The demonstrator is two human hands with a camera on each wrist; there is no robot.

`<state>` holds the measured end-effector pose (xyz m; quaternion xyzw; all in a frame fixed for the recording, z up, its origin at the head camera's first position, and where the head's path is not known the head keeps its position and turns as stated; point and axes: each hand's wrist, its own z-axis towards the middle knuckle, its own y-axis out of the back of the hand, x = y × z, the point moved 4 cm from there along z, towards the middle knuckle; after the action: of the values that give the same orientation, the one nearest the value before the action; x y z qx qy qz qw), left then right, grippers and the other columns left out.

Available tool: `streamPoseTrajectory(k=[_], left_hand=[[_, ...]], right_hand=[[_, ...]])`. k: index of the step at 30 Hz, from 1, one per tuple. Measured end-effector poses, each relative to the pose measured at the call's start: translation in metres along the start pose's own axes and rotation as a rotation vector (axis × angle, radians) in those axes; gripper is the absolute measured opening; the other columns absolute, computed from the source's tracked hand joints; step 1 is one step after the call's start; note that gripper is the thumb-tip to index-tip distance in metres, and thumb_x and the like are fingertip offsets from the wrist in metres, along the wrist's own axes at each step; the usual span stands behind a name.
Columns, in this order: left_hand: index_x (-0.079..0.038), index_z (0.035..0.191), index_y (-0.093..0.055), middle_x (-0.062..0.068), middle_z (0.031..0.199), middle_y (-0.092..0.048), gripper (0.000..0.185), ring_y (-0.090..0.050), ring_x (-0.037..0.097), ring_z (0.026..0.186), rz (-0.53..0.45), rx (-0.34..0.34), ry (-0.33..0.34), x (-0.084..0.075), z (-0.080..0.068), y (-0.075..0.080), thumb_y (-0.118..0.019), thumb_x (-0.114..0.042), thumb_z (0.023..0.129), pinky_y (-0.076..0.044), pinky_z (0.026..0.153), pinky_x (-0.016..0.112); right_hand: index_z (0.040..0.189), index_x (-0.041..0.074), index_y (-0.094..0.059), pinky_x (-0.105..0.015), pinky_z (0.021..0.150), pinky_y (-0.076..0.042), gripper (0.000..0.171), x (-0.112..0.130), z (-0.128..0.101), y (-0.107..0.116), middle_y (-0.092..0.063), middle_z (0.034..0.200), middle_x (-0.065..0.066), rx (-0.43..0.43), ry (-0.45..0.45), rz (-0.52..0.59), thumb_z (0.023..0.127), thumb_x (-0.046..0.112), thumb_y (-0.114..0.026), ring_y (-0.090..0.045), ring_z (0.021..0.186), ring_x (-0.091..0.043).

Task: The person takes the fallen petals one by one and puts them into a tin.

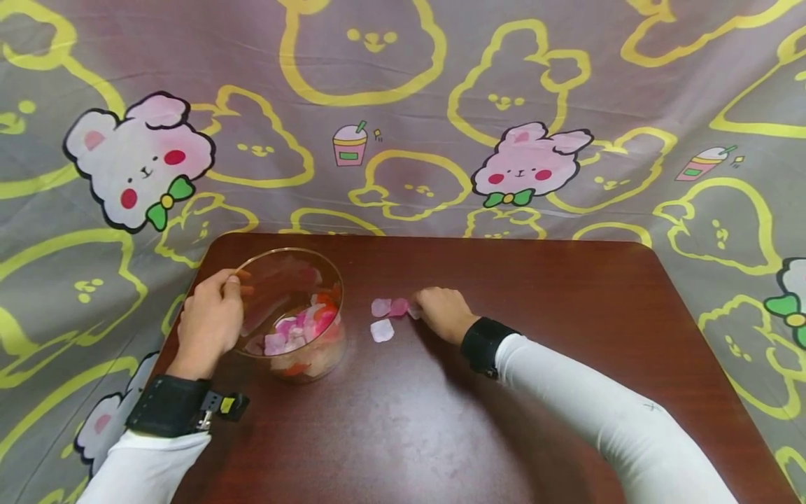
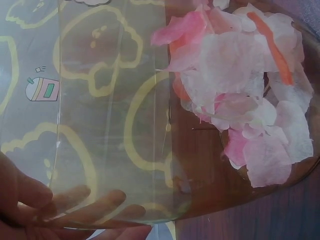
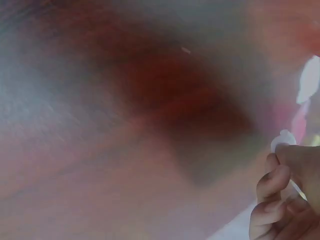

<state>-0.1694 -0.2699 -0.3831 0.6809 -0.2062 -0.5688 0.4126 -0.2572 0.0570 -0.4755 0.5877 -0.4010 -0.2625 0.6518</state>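
Observation:
On the left of the table stands a clear round container (image 1: 308,367) with a thin golden rim, a heap of pink, white and orange petals (image 2: 235,65) inside it. My left hand (image 1: 210,315) grips its left wall at the rim, thumb on one side and fingers seen through the clear side. To the right of the container, my right hand (image 1: 446,313) pinches a pale petal (image 3: 283,139) between thumb and forefinger, the other fingers curled. Beside these fingertips lie a deeper pink petal (image 1: 399,306) and a light pink petal (image 1: 380,308); a white petal (image 1: 382,330) lies just in front.
The brown wooden table (image 1: 535,280) has rounded back corners. Behind and around it hangs a grey cloth (image 1: 415,126) printed with yellow outlines and rabbit faces. Black bands (image 1: 168,406) circle both wrists.

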Motion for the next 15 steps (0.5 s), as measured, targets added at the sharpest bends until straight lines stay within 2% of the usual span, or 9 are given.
streamPoseTrajectory(k=[8, 15], left_hand=[[-0.007, 0.132, -0.059, 0.021, 0.127, -0.068, 0.05, -0.061, 0.048, 0.109, -0.001, 0.0, 0.003, 0.001, 0.0, 0.001, -0.023, -0.033, 0.11, -0.042, 0.077, 0.056], [-0.007, 0.132, -0.059, 0.021, 0.126, -0.069, 0.05, -0.062, 0.047, 0.108, 0.001, 0.006, 0.003, -0.001, 0.0, 0.001, -0.023, -0.033, 0.11, -0.042, 0.076, 0.055]], right_hand=[[0.09, 0.015, -0.071, -0.033, 0.063, -0.05, 0.007, 0.019, 0.008, 0.054, -0.067, 0.081, 0.002, -0.087, 0.059, 0.101, 0.095, 0.012, -0.067, -0.059, 0.073, -0.013], [0.103, 0.015, -0.075, -0.035, 0.073, -0.056, 0.009, 0.063, 0.013, 0.109, -0.074, 0.095, 0.002, -0.171, 0.13, 0.167, 0.095, 0.016, -0.07, -0.066, 0.084, -0.013]])
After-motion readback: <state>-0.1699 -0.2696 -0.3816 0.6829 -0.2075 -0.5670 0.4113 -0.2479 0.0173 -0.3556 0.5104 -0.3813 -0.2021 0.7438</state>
